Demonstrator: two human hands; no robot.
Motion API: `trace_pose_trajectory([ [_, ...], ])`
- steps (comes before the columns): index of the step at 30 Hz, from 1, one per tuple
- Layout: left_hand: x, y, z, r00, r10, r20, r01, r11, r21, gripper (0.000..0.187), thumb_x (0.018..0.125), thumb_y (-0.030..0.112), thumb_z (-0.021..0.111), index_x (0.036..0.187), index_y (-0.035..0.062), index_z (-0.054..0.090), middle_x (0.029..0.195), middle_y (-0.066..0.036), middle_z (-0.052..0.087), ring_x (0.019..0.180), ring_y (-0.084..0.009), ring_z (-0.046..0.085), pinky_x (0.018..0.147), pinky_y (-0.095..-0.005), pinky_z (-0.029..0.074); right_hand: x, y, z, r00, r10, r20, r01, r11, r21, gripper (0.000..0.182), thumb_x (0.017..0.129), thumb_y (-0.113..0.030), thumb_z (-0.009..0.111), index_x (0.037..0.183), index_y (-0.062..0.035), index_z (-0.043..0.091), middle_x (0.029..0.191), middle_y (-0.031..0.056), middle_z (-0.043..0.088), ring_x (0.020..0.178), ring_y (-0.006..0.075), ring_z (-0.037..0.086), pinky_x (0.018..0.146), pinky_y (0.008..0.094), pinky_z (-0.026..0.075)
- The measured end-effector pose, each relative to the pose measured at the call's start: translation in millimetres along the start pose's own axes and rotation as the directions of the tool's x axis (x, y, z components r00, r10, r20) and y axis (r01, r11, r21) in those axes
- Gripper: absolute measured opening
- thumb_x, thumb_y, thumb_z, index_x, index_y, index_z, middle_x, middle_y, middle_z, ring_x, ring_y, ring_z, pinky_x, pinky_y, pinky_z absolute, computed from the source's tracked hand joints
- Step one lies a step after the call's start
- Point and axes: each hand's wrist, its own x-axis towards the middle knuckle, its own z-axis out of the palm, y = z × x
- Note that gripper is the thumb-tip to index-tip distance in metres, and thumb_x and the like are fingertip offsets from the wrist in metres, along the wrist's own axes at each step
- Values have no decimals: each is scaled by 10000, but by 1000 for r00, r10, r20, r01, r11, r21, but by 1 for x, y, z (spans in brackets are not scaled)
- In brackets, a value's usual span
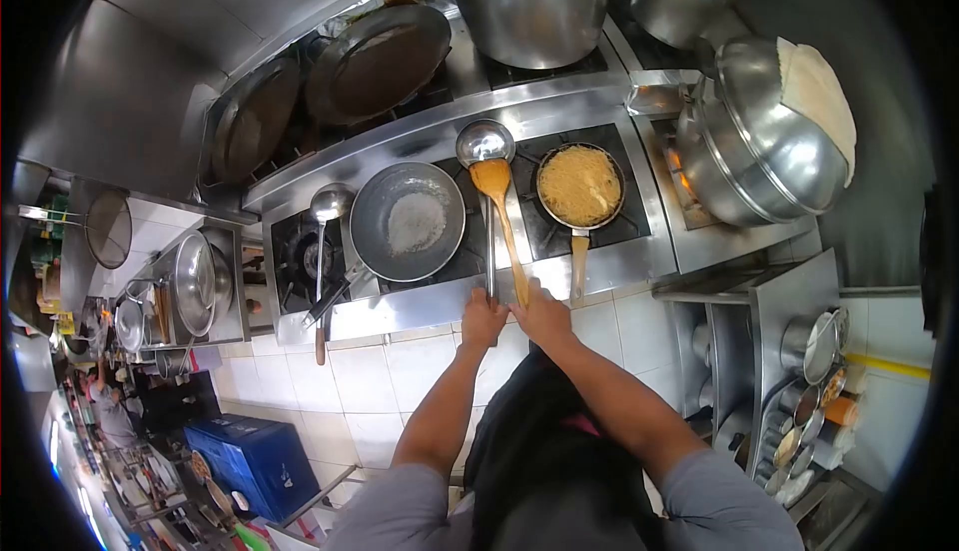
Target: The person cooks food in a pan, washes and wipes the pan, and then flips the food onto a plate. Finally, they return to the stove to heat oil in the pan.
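Observation:
My left hand (482, 319) is closed around the lower end of a steel ladle (488, 221), whose bowl rests toward the back of the stove. Beside it, my right hand (543, 313) is wrapped round the handle of a wooden spatula (503, 213); the spatula's blade lies over the ladle's bowl. To the right, a small frying pan (579, 246) on a burner holds a yellow, crumbly or stringy food (577, 183). On the left burner sits a grey wok (374, 213) with a pale, worn-looking middle.
A second ladle (321, 261) lies left of the wok. Large dark pans (378, 63) and a tall steel pot (534, 16) stand behind. At right, steel bowls (749, 151) sit over a visible flame (681, 171). A blue box (255, 466) is lower left.

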Motion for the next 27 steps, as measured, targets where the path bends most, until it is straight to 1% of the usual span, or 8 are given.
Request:
trace_pose_trajectory([
  [3, -11, 26, -5, 991, -100, 93, 117, 974, -196, 351, 786, 77, 605, 1071, -12, 423, 905, -307, 568, 875, -485, 573, 774, -555, 465, 27, 5, 16, 963, 239, 127, -203, 948, -247, 445, 845, -328, 635, 1139, -30, 484, 999, 225, 673, 932, 370, 669, 803, 469, 528],
  [6, -8, 26, -23, 983, 8, -185, -39, 985, -168, 230, 798, 27, 546, 991, -16, 430, 767, -267, 580, 764, -477, 590, 679, -524, 459, 40, 2, 30, 966, 220, 137, -185, 956, -228, 342, 881, -266, 536, 1077, 8, 475, 878, 216, 680, 862, 377, 677, 781, 490, 527],
  [11, -50, 17, -108, 987, -76, -143, 42, 973, -225, 218, 830, 24, 534, 1043, 7, 491, 759, -271, 594, 722, -505, 572, 626, -539, 454, 38, -7, 18, 964, 179, 197, -135, 967, -215, 333, 869, -251, 550, 1063, 15, 502, 890, 217, 675, 868, 376, 676, 787, 476, 529],
  [13, -80, -28, -123, 972, -66, -225, 23, 982, -189, 173, 874, 86, 574, 1032, 28, 535, 655, -180, 594, 563, -373, 588, 525, -446, 458, 42, -9, 20, 964, 179, 195, -140, 970, -199, 329, 866, -248, 553, 1058, 17, 515, 895, 218, 674, 872, 375, 675, 789, 472, 529],
  [17, -98, -56, -181, 923, -384, 31, 380, 894, -238, 138, 890, 151, 626, 933, 24, 595, 559, -17, 500, 477, -67, 471, 433, -280, 383, 54, 7, 43, 963, 195, 185, -174, 977, -127, 319, 860, -246, 573, 1044, 12, 536, 916, 207, 668, 878, 375, 670, 790, 465, 528],
  [23, -67, -96, -199, 939, -331, 91, 340, 932, -126, 217, 895, 227, 649, 949, 18, 625, 524, -47, 513, 437, -162, 529, 427, -310, 446, 35, -8, 17, 973, 214, 91, -208, 976, -70, 417, 878, -377, 614, 1034, 5, 554, 912, 211, 666, 872, 386, 666, 778, 461, 528],
  [25, -53, -89, -216, 980, -174, 94, 149, 962, 230, 294, 886, 275, 659, 979, -1, 622, 650, -127, 592, 607, -274, 611, 571, -385, 504, 7, 2, 18, 977, 214, 19, -213, 976, -54, 450, 879, -403, 619, 1044, 10, 548, 886, 220, 672, 877, 391, 668, 782, 459, 530],
  [27, -46, -70, -218, 961, 258, -103, -129, 743, 657, 380, 890, 262, 642, 1102, -50, 593, 1076, -232, 609, 947, -408, 585, 825, -454, 481, -39, 40, 25, 982, 187, 32, -188, 982, 29, 368, 878, -408, 621, 953, -48, 609, 869, 181, 681, 867, 374, 668, 772, 463, 527],
])
